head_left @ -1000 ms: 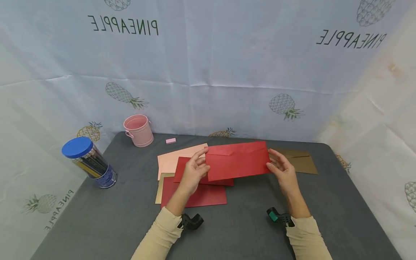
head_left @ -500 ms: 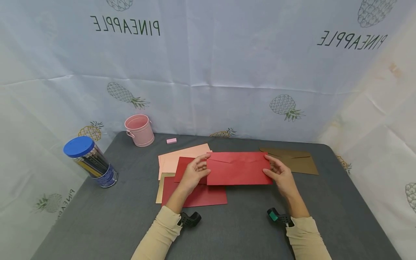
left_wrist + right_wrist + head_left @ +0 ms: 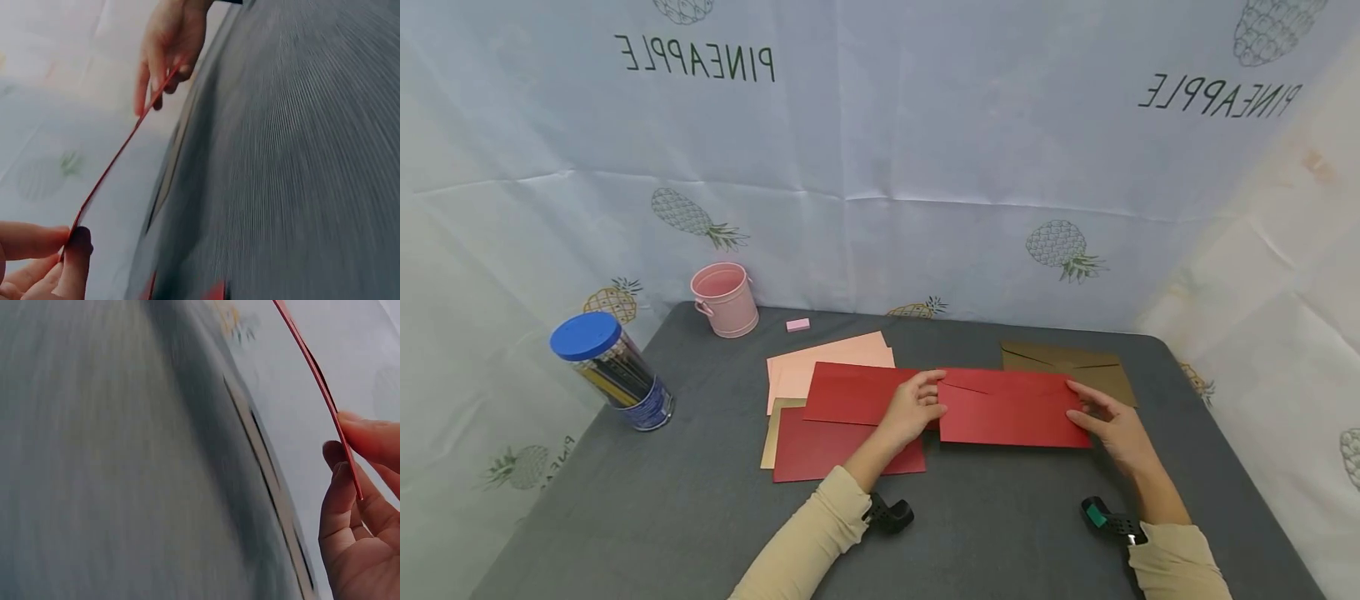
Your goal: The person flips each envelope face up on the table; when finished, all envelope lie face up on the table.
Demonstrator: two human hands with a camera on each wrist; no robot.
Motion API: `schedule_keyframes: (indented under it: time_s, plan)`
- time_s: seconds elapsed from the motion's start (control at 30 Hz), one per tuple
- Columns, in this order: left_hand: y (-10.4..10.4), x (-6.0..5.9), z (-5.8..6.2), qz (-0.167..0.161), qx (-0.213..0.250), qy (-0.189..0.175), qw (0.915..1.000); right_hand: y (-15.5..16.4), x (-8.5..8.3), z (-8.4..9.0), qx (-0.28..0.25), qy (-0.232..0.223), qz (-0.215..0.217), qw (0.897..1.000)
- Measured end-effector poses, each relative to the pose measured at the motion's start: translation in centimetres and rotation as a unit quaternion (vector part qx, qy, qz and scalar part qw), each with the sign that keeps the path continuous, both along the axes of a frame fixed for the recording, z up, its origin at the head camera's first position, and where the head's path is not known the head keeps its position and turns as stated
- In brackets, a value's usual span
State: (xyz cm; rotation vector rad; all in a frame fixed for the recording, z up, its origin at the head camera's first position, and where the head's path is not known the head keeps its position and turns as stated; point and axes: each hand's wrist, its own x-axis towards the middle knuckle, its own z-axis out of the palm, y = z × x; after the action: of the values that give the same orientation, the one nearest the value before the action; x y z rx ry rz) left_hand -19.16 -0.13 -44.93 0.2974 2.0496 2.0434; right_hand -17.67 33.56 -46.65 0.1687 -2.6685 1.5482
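A bright red envelope point(image 3: 1011, 410) is held above the table between both hands, its flap line along the upper edge. My left hand point(image 3: 916, 407) pinches its left end. At the opposite end my right hand point(image 3: 1108, 421) has it between thumb and fingers. Both wrist views show the envelope edge-on, as a thin red line point(image 3: 107, 170) in the left and a red strip point(image 3: 322, 384) in the right, apart from the tabletop. Behind the left hand lie a red envelope point(image 3: 857, 392) and a darker red one point(image 3: 823, 446). A brown envelope point(image 3: 1067, 358) lies behind the held one, partly covered.
Pink envelopes point(image 3: 790, 375) and a tan envelope point(image 3: 770, 442) lie at the left of the pile. A pink bucket point(image 3: 726, 304), a small pink block point(image 3: 797, 325) and a blue-lidded jar of pencils point(image 3: 617, 371) stand farther left on the grey table point(image 3: 700, 508). A pineapple-print cloth point(image 3: 880, 167) hangs behind.
Both hands have carried the red envelope down, then to the right, away from the pile. More of the red envelopes beneath now shows, and the brown one is more covered.
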Motion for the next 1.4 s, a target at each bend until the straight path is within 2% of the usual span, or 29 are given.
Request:
schedule_keyframes:
  time_s: [0.13, 0.3, 0.4, 0.53, 0.67, 0.8, 0.93, 1.07, 1.17, 1.4]
  plan:
    - [3.3, -0.2, 0.0, 0.000, -0.019, -0.022, 0.9996, 3.0, 0.7, -0.1, 0.013, -0.026, -0.018, 0.999]
    - [7.1, -1.4, -0.8, 0.021, -0.049, -0.031, 0.9981, 5.8, 0.6, 0.0, 0.030, -0.048, -0.042, 0.997]
    - [9.3, -2.3, -1.2, 0.053, -0.082, -0.024, 0.9949, 7.0, 0.1, 0.0, 0.039, -0.064, -0.059, 0.995]
    - [11.8, -3.2, -1.7, 0.094, -0.129, 0.003, 0.9872, 8.3, -1.0, 0.0, 0.049, -0.081, -0.089, 0.992]
    - [13.5, -3.7, -1.6, 0.114, -0.170, 0.041, 0.9781, 9.0, -1.9, 0.0, 0.059, -0.092, -0.104, 0.989]
    - [14.5, -4.0, -1.7, 0.123, -0.210, 0.076, 0.9670, 9.3, -2.6, 0.0, 0.074, -0.096, -0.113, 0.986]
    - [15.0, -4.3, -1.8, 0.123, -0.233, 0.089, 0.9605, 9.3, -2.9, -0.3, 0.082, -0.092, -0.135, 0.983]
    - [14.9, -4.5, -1.7, 0.119, -0.236, 0.093, 0.9599, 9.0, -3.0, -0.7, 0.098, -0.093, -0.151, 0.979]
    - [14.9, -4.5, -1.8, 0.115, -0.240, 0.090, 0.9598, 8.8, -3.1, -0.8, 0.107, -0.093, -0.147, 0.979]
    - [15.0, -4.3, -2.2, 0.098, -0.279, 0.112, 0.9487, 8.9, -3.1, -0.9, 0.109, -0.096, -0.134, 0.980]
